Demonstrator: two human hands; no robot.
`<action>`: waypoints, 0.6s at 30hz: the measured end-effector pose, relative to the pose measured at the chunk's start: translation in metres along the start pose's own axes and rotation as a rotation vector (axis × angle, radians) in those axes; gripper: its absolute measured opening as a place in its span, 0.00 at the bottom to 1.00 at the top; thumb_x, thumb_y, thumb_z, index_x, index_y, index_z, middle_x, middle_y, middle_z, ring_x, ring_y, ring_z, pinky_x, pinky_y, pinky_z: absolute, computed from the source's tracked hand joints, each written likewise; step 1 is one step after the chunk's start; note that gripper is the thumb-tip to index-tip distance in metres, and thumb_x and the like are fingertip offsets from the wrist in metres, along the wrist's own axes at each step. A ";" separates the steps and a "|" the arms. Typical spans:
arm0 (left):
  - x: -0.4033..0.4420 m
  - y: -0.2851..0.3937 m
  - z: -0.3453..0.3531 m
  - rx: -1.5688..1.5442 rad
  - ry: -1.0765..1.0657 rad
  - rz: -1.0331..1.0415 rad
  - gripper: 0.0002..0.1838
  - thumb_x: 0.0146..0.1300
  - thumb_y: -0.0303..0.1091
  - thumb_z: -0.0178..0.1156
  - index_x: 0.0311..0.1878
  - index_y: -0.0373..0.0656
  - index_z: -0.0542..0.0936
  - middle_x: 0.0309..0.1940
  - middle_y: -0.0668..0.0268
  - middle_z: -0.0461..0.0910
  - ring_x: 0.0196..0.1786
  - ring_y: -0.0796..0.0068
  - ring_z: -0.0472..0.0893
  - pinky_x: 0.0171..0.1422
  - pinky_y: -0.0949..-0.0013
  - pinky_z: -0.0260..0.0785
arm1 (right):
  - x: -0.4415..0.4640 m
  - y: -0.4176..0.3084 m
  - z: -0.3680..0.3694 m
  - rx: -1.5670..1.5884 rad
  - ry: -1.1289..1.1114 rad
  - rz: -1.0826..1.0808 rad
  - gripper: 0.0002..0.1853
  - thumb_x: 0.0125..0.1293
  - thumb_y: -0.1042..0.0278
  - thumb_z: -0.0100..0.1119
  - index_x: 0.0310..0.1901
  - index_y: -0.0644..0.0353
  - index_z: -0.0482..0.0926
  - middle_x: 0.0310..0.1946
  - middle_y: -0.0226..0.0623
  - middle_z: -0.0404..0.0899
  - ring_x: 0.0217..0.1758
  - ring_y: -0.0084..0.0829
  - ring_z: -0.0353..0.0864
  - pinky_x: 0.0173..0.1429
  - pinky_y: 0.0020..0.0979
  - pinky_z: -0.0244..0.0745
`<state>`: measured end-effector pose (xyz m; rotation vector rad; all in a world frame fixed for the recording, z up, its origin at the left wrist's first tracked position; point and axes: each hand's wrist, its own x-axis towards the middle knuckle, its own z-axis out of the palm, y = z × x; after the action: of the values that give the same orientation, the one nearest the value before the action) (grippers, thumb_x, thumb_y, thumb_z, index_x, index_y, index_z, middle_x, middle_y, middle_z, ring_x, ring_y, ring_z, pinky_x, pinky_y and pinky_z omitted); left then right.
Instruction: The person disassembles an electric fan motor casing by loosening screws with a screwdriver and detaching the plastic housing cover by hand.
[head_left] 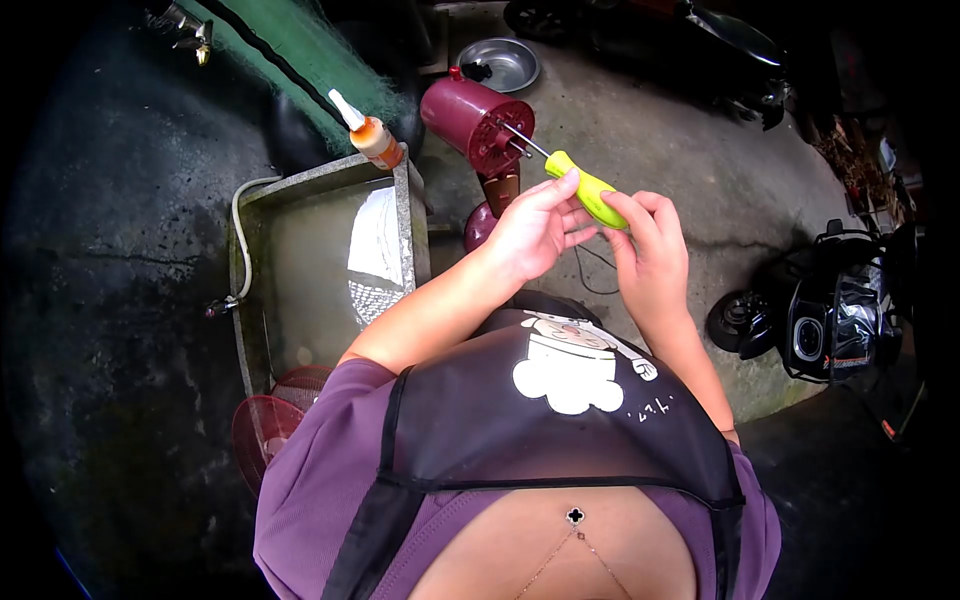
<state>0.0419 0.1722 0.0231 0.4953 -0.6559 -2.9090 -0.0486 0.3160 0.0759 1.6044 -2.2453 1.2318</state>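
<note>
A screwdriver (588, 192) with a yellow-green handle points up and left, its shaft reaching the open end of a dark red motor housing (478, 122). My left hand (543, 225) has its thumb and fingers around the front of the handle. At the handle's rear end, my right hand (647, 245) grips it between thumb and fingers. Whether the hidden tip touches a screw I cannot tell. Below the housing, a brownish-red neck and a rounded dark red base (480, 226) show partly behind my left hand.
Left of my arms stands a stone basin (415, 215) of water, with an orange-labelled bottle (375, 140) on its corner. A metal bowl (512, 66) lies behind the housing. Red mesh covers (262, 425) lean by the basin. A black wheeled object (830, 325) is at right.
</note>
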 end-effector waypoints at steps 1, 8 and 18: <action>0.002 -0.001 -0.002 0.004 0.040 0.032 0.20 0.72 0.51 0.57 0.57 0.48 0.76 0.54 0.65 0.80 0.60 0.68 0.77 0.68 0.57 0.63 | 0.002 -0.003 -0.001 0.027 0.033 0.010 0.20 0.61 0.76 0.67 0.56 0.62 0.78 0.40 0.41 0.79 0.41 0.38 0.81 0.44 0.34 0.78; -0.003 0.006 0.004 0.027 0.080 -0.076 0.19 0.72 0.48 0.57 0.57 0.47 0.76 0.55 0.64 0.81 0.61 0.66 0.78 0.66 0.58 0.66 | 0.000 -0.002 -0.001 0.075 -0.049 0.166 0.21 0.60 0.75 0.68 0.55 0.61 0.78 0.39 0.40 0.77 0.40 0.36 0.80 0.44 0.34 0.77; -0.004 0.004 0.008 -0.022 0.086 0.020 0.19 0.72 0.48 0.57 0.58 0.46 0.75 0.55 0.63 0.81 0.59 0.66 0.79 0.66 0.57 0.67 | -0.002 0.001 0.001 0.094 -0.047 0.161 0.22 0.58 0.73 0.71 0.55 0.61 0.78 0.43 0.41 0.77 0.43 0.36 0.81 0.45 0.34 0.78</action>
<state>0.0426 0.1728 0.0329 0.6034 -0.6133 -2.8550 -0.0486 0.3165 0.0735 1.5229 -2.4216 1.3711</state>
